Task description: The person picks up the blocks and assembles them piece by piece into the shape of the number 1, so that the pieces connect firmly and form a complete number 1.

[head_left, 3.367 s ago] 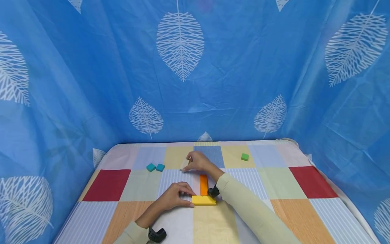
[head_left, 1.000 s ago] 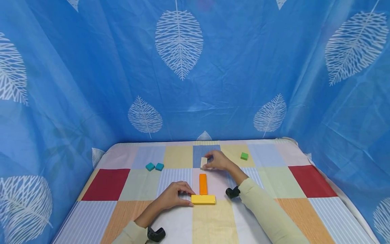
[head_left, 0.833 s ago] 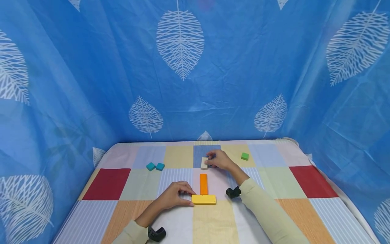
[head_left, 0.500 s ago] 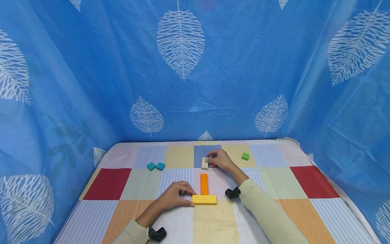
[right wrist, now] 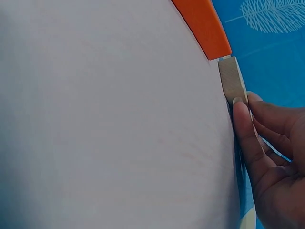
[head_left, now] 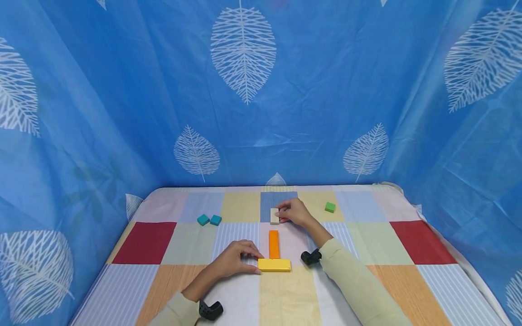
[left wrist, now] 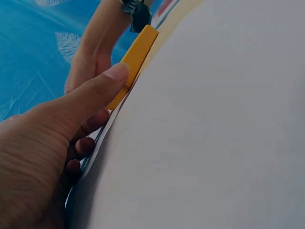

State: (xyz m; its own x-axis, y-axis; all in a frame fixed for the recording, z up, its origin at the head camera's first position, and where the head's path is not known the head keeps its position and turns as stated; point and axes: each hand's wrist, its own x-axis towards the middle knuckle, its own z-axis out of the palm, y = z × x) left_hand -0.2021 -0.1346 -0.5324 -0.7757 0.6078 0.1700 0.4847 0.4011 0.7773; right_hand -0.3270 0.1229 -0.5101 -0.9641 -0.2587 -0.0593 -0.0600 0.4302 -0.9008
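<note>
In the head view my left hand [head_left: 234,260] pinches the left end of a yellow block [head_left: 274,265] that lies crosswise on the cloth. Its thumb lies along the block's near face in the left wrist view. An orange block [head_left: 274,244] runs straight away from the yellow one's middle, its near end against it. Beyond the orange block, a pale wooden block [head_left: 274,216] is lined up lengthwise with it. My right hand [head_left: 294,212] pinches that wooden block [right wrist: 231,78] between thumb and fingers. A narrow gap shows between the wooden and orange blocks in the head view.
Two teal blocks [head_left: 209,220] lie at the back left, side by side. A small green block [head_left: 330,207] sits at the back right. The table bears a patchwork cloth [head_left: 142,242], and a blue leaf-print curtain [head_left: 310,113] surrounds its back and sides.
My right hand has moved rightward from left of the orange block, bringing the wooden block behind it. Over the last second it has shifted its grip slightly. My left hand stays at the yellow block.
</note>
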